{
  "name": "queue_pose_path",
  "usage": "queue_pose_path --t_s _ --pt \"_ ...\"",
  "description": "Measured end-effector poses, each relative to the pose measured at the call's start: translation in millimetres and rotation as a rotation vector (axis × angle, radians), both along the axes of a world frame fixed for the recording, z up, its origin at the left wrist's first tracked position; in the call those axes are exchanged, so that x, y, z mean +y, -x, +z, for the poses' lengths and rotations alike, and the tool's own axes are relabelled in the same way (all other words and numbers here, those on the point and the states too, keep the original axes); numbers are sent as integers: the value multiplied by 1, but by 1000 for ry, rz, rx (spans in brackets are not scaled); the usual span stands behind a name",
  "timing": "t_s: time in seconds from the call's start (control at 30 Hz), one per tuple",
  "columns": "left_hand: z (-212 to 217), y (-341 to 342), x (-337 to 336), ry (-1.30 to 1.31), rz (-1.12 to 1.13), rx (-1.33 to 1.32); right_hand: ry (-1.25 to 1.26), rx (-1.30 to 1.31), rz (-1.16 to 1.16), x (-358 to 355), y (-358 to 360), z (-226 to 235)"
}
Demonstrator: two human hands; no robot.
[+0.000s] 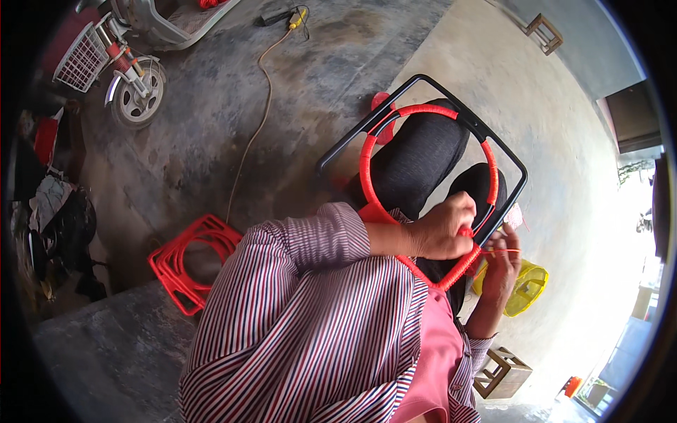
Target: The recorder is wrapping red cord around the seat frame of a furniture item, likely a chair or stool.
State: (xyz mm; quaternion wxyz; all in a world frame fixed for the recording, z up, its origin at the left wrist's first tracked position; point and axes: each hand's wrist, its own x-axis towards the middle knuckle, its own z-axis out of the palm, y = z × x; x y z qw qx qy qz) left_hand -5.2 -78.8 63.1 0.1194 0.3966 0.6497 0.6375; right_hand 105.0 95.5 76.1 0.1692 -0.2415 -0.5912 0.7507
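A black square metal frame (367,120) with an inner ring (367,151) wrapped in red cord rests on my lap. My left hand (443,231) pinches the red wrapped ring at its lower right. My right hand (502,264) is just right of the frame and holds a thin red cord (502,251) pulled taut from the ring. The upper right arc of the ring is wrapped red too. My striped sleeves and pink apron fill the lower middle of the view.
A stack of red-wrapped frames (190,261) lies on the concrete floor at left. A yellow basket (529,289) and a wooden stool (502,372) sit at right. A scooter (127,63) and a cable (254,127) are at upper left.
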Motion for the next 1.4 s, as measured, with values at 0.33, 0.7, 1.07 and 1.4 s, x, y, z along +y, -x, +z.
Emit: queue_pose_path --t_s 0.33,0.7,1.07,1.4 --pt "5 -1 3 -200 -83 -62 -824 22 311 -22 7 32" --pt "-14 15 1 -38 -100 -739 -465 -521 397 82 -57 49" --pt "-8 14 15 147 -219 -730 481 329 -234 129 -111 -32" --pt "5 15 14 348 -394 -828 -26 -353 496 25 -53 -16"
